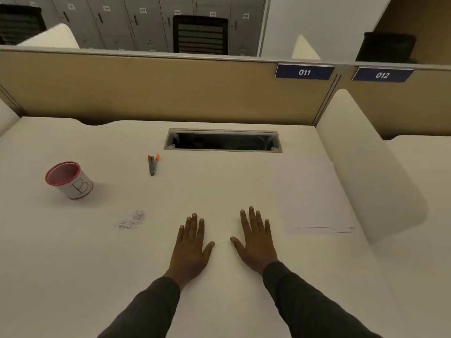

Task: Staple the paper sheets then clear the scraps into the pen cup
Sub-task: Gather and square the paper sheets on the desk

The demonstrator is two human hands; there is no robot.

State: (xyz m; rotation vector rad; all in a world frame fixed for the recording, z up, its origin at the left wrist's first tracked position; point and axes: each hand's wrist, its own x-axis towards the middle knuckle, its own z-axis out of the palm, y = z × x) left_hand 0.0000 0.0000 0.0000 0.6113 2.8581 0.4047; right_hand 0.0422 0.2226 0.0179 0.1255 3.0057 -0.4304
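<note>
My left hand (191, 247) and my right hand (255, 240) lie flat on the white desk, palms down, fingers straight, holding nothing. A small stack of white paper sheets (314, 201) lies to the right of my right hand, its near edge slightly uneven. A little heap of white paper scraps (131, 220) sits left of my left hand. Further left stands the pen cup (70, 181), white with a red rim and a letter B on its side. A small grey stapler with orange tips (152, 164) lies open further back, left of centre.
A rectangular cable opening (223, 141) is cut into the desk at the back. A tan partition (158, 91) closes the far side, with signs 011 and 012. A white divider (366, 172) bounds the desk on the right.
</note>
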